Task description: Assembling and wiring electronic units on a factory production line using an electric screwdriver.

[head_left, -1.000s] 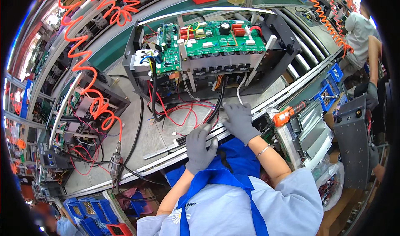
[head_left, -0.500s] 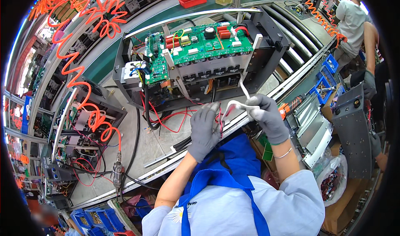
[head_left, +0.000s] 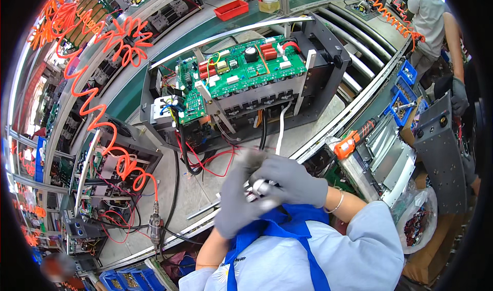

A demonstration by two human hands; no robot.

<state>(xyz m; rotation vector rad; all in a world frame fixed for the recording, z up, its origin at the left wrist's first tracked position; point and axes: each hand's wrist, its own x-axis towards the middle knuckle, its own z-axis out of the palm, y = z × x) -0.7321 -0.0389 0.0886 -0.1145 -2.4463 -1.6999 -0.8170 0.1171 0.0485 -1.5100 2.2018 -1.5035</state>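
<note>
A white cable comes out from under the open chassis and runs down to my gloved hands, close in front of my apron. My right hand is closed around its end, where a white loop shows between the fingers. Beside it and partly round it is my left hand, its upper fingers smeared by motion, so its grip cannot be made out. The open dark metal chassis holds a green circuit board with red and black components. Loose red wires lie at its front.
An orange-and-black power tool lies at right by metal plates, near blue bins. At left a screwdriver hangs from an orange coiled hose beside another open unit. A co-worker stands at far right, near a dark panel.
Both hands have come together and moved down toward my apron. The white cable now runs straighter from the chassis. The thin red and dark wires by my left hand are hidden now.
</note>
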